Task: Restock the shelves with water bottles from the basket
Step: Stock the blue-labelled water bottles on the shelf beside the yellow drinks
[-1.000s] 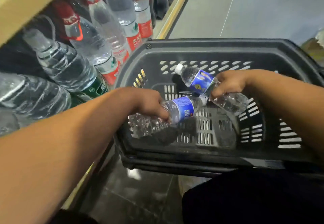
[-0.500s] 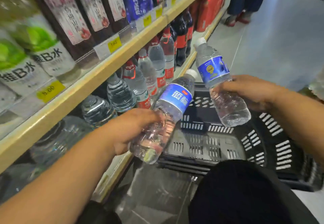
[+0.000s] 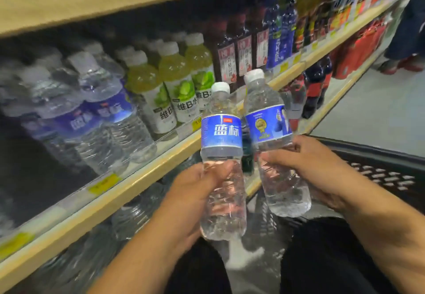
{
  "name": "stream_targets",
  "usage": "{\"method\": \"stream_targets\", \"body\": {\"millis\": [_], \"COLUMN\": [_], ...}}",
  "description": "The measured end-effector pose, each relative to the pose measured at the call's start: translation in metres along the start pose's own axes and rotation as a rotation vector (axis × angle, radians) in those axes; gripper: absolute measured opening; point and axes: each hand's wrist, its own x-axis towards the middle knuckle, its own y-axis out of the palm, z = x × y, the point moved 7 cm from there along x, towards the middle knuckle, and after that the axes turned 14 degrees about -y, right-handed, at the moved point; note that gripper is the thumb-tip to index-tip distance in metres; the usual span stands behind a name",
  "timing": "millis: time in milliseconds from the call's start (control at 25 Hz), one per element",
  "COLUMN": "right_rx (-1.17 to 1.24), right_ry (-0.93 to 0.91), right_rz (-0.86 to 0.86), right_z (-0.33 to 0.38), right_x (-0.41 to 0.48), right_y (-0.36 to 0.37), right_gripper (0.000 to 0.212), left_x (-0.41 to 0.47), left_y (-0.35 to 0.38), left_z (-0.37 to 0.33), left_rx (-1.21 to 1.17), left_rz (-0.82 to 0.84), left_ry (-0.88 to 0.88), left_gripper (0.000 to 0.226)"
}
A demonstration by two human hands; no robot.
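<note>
My left hand (image 3: 190, 199) grips the lower half of a clear water bottle (image 3: 221, 137) with a blue label and white cap, held upright. My right hand (image 3: 315, 167) holds a second blue-labelled water bottle (image 3: 268, 121) beside it, tilted slightly left. Both bottles are raised in front of the middle shelf (image 3: 147, 174). On that shelf at the left stand several matching blue-labelled water bottles (image 3: 108, 109). The black plastic basket (image 3: 386, 167) sits low at the right, mostly behind my right hand.
Green drink bottles (image 3: 174, 86) stand to the right of the shelved water, then dark and blue bottles (image 3: 259, 47) farther along. Large water bottles (image 3: 135, 211) fill the shelf below. Yellow price tags line the shelf edge. A person's feet (image 3: 402, 63) are at the far right on the grey floor.
Both hands lifted their bottles out of the basket and up to the middle shelf, turning them upright. My view swung up from the basket toward the shelf.
</note>
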Motion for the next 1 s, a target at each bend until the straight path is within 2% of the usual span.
{"method": "stream_targets", "body": {"millis": [120,240,480,640,800,1000], "right_rx": [-0.026,-0.015,-0.036,-0.021,-0.033,-0.037], "right_ry": [-0.027,-0.046,-0.085,-0.128,-0.187,-0.294], "right_rz": [0.082,0.156,0.281,0.311,0.308,0.260], "right_z": [0.006,0.008,0.021,0.034,0.048,0.060], "right_x": [-0.007,-0.013,-0.026,-0.024,-0.010,0.016], "right_y": [0.046,0.089,0.168,0.215,0.257,0.297], "right_gripper": [0.037,0.024,0.023,0.019,0.026,0.036], "left_x": [-0.036,-0.071,-0.132,-0.159,-0.164,-0.170], "left_y": [-0.044,-0.080,-0.141,-0.182,-0.211,-0.232], "left_z": [0.000,-0.003,-0.006,-0.013,-0.020,-0.031], "left_rx": [-0.010,-0.031,0.052,0.145,0.116,0.146], "left_rz": [-0.147,-0.280,-0.462,-0.559,-0.626,-0.712], "left_ry": [0.053,0.127,0.290,0.405,0.479,0.547], "left_gripper": [0.029,0.031,0.033,0.042,0.048,0.044]}}
